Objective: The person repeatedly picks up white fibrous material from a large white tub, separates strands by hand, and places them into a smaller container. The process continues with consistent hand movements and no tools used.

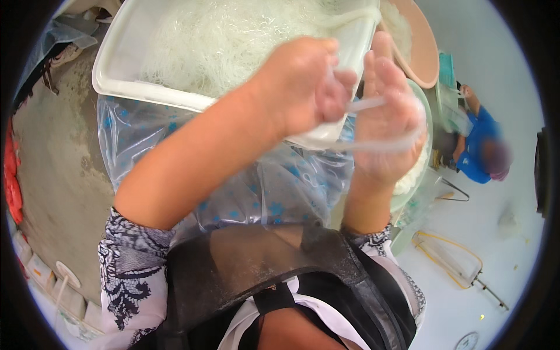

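My left hand (pixel 318 84) is closed, its curled fingers pinching a thin bundle of wet whitish strands (pixel 379 144), blurred by motion. The bundle loops across to my right hand (pixel 388 122), whose palm is turned up and fingers stretched out, with the loop lying around it. Both hands are raised over the near right corner of a white tub (pixel 154 90). Inside the tub lies a tangled mass of translucent strands (pixel 216 49), which look like glass noodles. A thicker hank (pixel 344 18) hangs over its far right rim.
Clear plastic sheeting (pixel 262 186) with blue flowers covers the space before me. A pink basin (pixel 421 44) and a pale green basin (pixel 429 146) holding white stuff stand at right. Further right, a person in blue (pixel 481 146) works. Concrete floor (pixel 58 157) stretches left.
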`<state>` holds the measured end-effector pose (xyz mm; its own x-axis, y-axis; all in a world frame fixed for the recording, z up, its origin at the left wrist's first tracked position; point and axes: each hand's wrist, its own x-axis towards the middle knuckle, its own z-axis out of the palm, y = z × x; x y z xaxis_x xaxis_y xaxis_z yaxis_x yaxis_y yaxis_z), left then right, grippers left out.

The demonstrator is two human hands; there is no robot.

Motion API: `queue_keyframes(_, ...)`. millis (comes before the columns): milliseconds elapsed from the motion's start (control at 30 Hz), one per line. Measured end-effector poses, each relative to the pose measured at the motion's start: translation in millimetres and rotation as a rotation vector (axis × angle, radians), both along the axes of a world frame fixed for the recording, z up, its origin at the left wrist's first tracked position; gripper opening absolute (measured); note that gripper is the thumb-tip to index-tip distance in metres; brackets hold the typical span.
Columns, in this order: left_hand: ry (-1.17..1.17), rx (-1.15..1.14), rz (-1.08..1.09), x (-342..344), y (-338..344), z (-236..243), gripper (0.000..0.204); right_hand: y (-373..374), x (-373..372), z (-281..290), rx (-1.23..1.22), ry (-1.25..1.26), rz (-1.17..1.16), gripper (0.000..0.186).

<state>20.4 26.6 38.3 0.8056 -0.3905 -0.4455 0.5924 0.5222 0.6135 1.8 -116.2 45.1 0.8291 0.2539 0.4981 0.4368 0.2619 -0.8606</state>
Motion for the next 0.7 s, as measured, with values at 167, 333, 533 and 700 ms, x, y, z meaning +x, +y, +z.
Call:
queue_keyframes(167, -1.241, 1.48, 0.815, -14, -9, -52, 0.03, -7, 8, -5, -0.133, 0.122, -0.513, 0.024)
queue_keyframes(333, -1.02, 0.829, 0.563, -35, -78, -54, 0.022, -1, -5, 13, -0.646, 0.099, -0.727, 0.018)
queue_keyframes(533, -0.723, 0.462, -0.512, -39, -29, -72, 0.04, -34, -24, -18, -0.551, 0.176, -0.648, 0.01)
queue_keyframes(700, 0.146, -0.048, -0.502, -104, -6, -105, 0.036, -104, -105, -72, -0.324, 0.89, -0.307, 0.012)
